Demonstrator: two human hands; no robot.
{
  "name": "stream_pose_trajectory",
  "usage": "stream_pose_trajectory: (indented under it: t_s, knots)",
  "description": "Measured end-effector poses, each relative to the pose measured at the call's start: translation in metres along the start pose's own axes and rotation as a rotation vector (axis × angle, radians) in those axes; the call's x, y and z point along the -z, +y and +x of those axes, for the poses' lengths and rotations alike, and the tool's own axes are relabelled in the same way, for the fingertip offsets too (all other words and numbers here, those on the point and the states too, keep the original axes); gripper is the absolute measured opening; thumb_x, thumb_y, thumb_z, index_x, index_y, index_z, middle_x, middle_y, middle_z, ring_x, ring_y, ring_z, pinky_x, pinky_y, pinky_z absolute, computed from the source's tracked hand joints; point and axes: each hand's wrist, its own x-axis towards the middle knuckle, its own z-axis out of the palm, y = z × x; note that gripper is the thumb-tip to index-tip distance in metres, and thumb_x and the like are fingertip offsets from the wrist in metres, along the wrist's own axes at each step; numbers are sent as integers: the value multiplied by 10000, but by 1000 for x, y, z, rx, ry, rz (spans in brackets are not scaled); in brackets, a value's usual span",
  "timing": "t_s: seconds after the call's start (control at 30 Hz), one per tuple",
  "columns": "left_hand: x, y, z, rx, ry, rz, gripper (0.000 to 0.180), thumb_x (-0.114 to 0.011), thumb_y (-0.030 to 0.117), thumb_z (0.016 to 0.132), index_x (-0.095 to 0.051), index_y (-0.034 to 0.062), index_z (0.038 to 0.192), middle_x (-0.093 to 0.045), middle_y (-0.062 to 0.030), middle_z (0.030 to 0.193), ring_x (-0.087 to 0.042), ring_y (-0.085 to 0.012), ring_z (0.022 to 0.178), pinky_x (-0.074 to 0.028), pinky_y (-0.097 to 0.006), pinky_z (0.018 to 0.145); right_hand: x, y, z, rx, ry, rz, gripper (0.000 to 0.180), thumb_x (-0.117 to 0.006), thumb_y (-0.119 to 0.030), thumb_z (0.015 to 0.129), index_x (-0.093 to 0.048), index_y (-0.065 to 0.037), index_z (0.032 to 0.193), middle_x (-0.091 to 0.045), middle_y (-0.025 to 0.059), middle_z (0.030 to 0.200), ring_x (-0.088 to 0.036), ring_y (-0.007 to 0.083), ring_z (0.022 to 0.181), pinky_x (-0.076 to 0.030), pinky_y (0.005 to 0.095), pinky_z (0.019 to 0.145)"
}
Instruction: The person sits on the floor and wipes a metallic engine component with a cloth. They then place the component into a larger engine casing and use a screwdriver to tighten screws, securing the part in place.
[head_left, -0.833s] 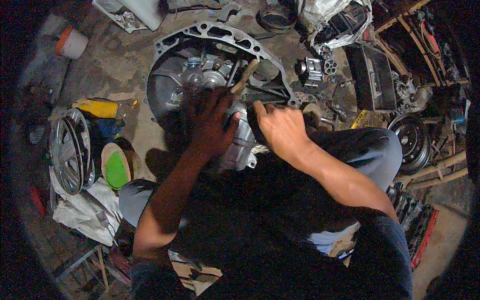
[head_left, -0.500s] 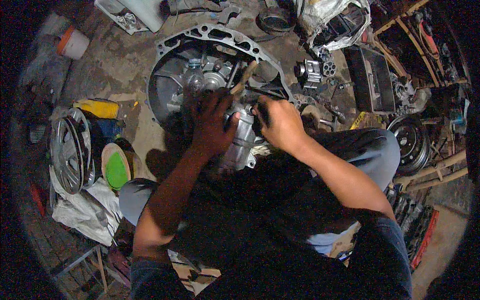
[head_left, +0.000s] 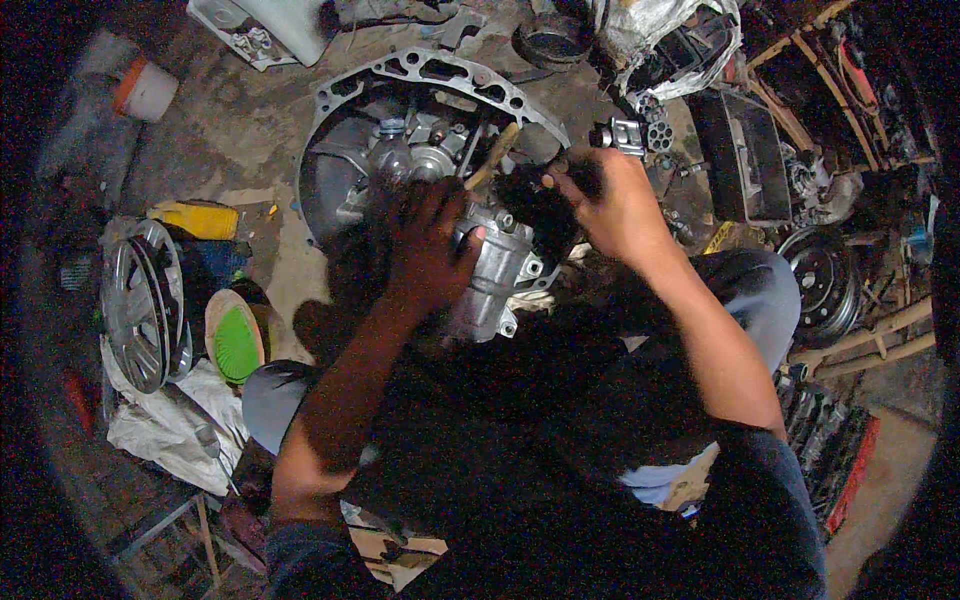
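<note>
Counting clock hours from mid-view, the big metal housing (head_left: 325,185) at eleven to twelve is hemmed in by a dark crate (head_left: 716,150) at two, silver wheels (head_left: 135,315) at nine, a black wheel rim (head_left: 828,290) at three, a pale bucket (head_left: 152,93) at ten and a silver machine part (head_left: 627,135) past one, with bare floor (head_left: 240,130) between bucket and housing. The housing is grey and bell-mouthed, its flange bored with holes. The left hand (head_left: 430,245) lies spread over it in shadow, the right hand (head_left: 615,205) curls half-closed at its one o'clock side, neither's grip discernible, and a slim tan stick (head_left: 495,155) slants at twelve.
</note>
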Motion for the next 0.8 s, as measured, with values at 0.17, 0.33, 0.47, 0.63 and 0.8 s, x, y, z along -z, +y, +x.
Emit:
stream_pose_trajectory:
  t_s: [0.17, 0.33, 0.47, 0.63, 0.8]
  knots:
    - [-5, -4, -6, -28, 35, 10, 540, -650, 328, 933, -518, 56, 1381, -476, -202, 1456, -413, -431, 1361, -207, -616, 1150, 3, 1, 0, -17, -87, 273, 228, -745, -172, 853, -719, 38, 939, -697, 285, 902, -681, 459, 898, -532, 505, 822]
    - [3, -1, -1, -43, 29, -5, 540, -654, 321, 929, -520, 62, 1384, -450, -203, 1489, -397, -437, 1381, -190, -633, 1150, -2, 4, -7, 19, -180, 144, 155, -709, -67, 868, -746, -26, 1012, -732, 202, 950, -713, 342, 941, -535, 394, 844]
    - [13, 8, 5, 34, -70, 37, 539, -658, 326, 923, -525, 76, 1381, -438, -202, 1501, -379, -446, 1397, -172, -653, 1151, 2, -11, -9, 44, -237, 138, 181, -712, -78, 863, -735, -34, 1036, -725, 213, 951, -684, 404, 942, -533, 422, 846]
    - [9, 3, 3, 37, -41, -5, 526, -655, 334, 920, -535, 86, 1368, -418, -206, 1515, -348, -441, 1422, -131, -675, 1156, -15, -8, -16, 153, -201, 112, 143, -709, -105, 874, -709, -25, 993, -718, 211, 904, -682, 420, 873, -540, 453, 773]
    - [12, 7, 3, 31, -71, 20, 535, -656, 345, 915, -523, 112, 1379, -402, -194, 1529, -343, -430, 1429, -108, -684, 1151, -21, -10, -23, 127, -246, 36, 226, -676, -92, 810, -701, -84, 1035, -684, 235, 815, -675, 434, 787, -546, 532, 705]
